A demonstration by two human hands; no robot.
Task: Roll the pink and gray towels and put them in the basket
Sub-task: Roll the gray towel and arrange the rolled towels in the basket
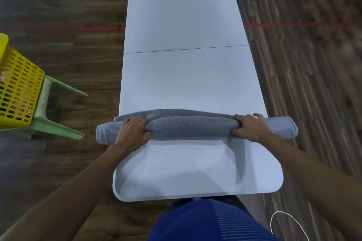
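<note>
The nearly rolled gray towel lies across the near desk, with the left hand and right hand each curled around it; soft, light and likely to unroll, so grip it over its loose flap.

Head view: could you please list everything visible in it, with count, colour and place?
gray towel: one, gray, nearly rolled, across the table's near half, both ends past its edges
table: one, pale blue-gray, centre
basket: one, yellow, far left, on the stool
stool: one, green, left of the table
line: one, red, on the floor either side of the table
cable: one, white, bottom right
left hand: one, gripping the towel's left part
right hand: one, gripping the towel's right part
</note>
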